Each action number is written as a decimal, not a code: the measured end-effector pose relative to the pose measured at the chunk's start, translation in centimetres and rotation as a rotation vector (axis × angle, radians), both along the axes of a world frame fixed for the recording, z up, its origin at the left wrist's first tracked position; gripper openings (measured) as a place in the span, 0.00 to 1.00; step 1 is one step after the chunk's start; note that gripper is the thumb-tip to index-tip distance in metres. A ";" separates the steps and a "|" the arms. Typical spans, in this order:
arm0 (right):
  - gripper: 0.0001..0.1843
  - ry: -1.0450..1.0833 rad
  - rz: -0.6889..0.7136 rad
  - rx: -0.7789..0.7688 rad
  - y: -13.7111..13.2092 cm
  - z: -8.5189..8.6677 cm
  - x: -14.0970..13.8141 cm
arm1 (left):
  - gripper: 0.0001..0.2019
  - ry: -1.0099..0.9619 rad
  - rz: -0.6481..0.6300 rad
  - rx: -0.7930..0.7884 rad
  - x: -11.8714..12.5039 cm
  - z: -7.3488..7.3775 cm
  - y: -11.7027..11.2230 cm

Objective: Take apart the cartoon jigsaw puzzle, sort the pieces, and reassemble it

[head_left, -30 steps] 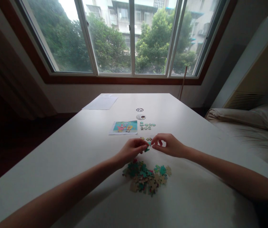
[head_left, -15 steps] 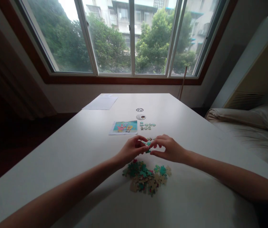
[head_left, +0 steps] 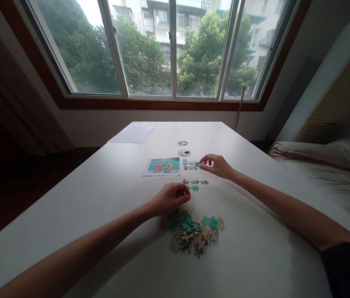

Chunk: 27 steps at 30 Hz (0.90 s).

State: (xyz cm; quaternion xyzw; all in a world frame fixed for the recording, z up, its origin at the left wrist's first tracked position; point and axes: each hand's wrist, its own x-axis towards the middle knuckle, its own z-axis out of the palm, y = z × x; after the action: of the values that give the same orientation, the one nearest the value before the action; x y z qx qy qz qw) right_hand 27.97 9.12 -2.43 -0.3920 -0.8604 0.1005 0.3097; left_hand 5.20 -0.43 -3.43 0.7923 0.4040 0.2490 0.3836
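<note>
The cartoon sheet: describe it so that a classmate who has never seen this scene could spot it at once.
Find the white table in front of the window. On it, beyond the left hand, the cartoon sheet lies left of small puzzle pieces. Its bright turquoise picture sets it apart from the white paper farther off.

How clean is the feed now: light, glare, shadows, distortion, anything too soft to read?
All in the head view: wide brown-framed window backlights the scene; pale sheen on the far end of the white tabletop; soft shadow beside bare left forearm; edges stretched; small green jigsaw pieces by the bare right hand too fine to confirm any grip.
</note>
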 end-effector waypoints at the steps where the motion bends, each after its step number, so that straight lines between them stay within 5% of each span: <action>1: 0.13 -0.007 -0.031 -0.036 1.3 -0.2 -0.3 | 0.07 0.014 -0.006 0.005 0.0 0.0 -0.1; 8: 0.15 -0.095 -0.088 -0.263 7.8 -1.3 -2.5 | 0.07 0.084 -0.019 0.035 0.0 0.2 -0.4; 16: 0.19 -0.138 -0.083 -0.359 9.2 -2.1 -2.5 | 0.07 0.117 -0.021 0.059 -0.1 0.2 -0.3; 22: 0.16 -0.140 -0.058 -0.334 7.7 -0.8 -2.1 | 0.08 0.132 -0.025 0.064 0.0 0.3 -0.4; 27: 0.12 -0.202 0.166 -0.370 1.8 0.7 -0.7 | 0.08 0.136 -0.035 0.068 0.0 0.4 -0.3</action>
State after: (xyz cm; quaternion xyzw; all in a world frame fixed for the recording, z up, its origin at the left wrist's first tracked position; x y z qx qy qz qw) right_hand 27.25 10.88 -1.77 -0.3779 -0.8833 0.2421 0.1354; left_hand 5.15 -0.69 -3.07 0.8267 0.4066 0.2016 0.3326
